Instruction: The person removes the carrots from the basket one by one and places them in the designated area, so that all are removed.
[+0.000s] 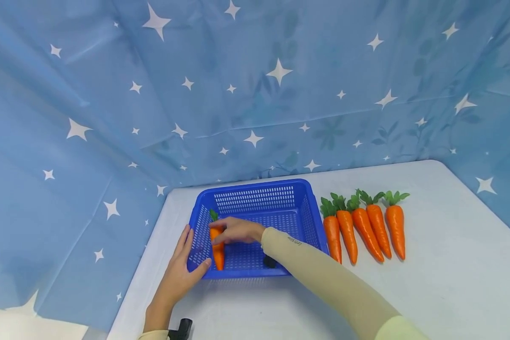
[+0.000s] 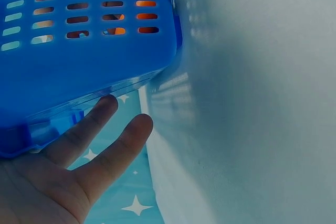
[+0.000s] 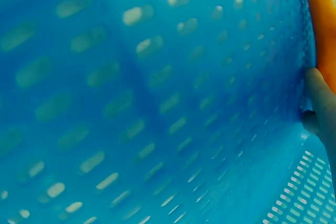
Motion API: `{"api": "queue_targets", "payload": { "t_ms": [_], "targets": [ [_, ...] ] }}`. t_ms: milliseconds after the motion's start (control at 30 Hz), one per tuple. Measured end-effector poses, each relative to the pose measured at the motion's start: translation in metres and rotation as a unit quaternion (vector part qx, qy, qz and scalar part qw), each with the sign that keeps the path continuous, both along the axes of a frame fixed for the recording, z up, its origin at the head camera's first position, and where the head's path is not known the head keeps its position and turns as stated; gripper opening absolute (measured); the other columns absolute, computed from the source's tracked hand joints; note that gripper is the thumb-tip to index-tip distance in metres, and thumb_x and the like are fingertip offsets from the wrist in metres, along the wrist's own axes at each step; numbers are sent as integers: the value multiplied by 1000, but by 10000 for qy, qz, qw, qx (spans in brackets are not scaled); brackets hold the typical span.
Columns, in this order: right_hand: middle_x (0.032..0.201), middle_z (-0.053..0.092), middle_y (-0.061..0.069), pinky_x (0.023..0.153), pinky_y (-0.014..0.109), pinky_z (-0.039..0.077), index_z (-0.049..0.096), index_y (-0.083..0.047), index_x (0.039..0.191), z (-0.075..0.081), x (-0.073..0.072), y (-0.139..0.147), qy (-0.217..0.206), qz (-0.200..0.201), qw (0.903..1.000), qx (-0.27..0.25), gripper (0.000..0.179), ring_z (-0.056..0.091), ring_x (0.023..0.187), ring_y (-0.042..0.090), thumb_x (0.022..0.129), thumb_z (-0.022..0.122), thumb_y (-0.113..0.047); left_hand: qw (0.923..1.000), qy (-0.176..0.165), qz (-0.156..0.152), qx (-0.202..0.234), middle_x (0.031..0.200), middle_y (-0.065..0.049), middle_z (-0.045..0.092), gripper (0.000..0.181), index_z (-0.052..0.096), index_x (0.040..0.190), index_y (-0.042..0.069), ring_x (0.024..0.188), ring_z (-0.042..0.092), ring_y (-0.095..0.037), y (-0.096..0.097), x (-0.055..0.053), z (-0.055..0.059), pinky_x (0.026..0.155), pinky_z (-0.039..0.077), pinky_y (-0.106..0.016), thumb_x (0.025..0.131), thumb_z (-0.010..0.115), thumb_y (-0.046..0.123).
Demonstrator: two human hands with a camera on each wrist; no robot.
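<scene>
Inside a blue plastic basket, along its left wall, lies an orange carrot with a green leafy top. My right hand reaches into the basket and grips this carrot near its upper half. At the right wrist view's edge, the fingers meet the carrot. My left hand rests against the basket's left front corner, fingers straight along the side and thumb at the front rim. In the left wrist view, two extended fingers of the left hand show beside the slotted basket wall.
Right of the basket, several more carrots lie side by side, leaves pointing away from me. The white table carries everything. A blue star-patterned cloth hangs behind and to the sides.
</scene>
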State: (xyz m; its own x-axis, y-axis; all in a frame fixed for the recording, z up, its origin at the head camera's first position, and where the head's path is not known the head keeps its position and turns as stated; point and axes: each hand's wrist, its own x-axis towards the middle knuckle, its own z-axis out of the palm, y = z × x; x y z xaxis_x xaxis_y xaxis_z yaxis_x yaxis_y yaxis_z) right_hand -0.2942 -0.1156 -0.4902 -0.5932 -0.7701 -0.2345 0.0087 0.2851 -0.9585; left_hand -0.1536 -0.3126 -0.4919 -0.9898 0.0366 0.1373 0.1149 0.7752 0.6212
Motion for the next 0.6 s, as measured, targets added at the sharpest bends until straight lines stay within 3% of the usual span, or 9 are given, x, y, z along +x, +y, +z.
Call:
{"api": "queue_targets", "payload": {
  "t_ms": [200,600],
  "targets": [
    [155,51,15,120,57,39,53,-16,160,0,3,-3,543,-144,9976,406,74,51,136,35,92,81,-14,10000,19,-27,-18,180,-11,7,98,18,171,5,157,24,-53,0,-2,0,111,31,-74,97,69,44],
    [142,63,10,113,50,49,61,-16,152,-2,12,-17,1350,-797,9829,961,64,61,122,28,92,84,-14,9999,18,45,-106,180,-10,8,98,20,171,5,156,25,-52,1,0,0,109,32,-74,95,69,43]
  ]
}}
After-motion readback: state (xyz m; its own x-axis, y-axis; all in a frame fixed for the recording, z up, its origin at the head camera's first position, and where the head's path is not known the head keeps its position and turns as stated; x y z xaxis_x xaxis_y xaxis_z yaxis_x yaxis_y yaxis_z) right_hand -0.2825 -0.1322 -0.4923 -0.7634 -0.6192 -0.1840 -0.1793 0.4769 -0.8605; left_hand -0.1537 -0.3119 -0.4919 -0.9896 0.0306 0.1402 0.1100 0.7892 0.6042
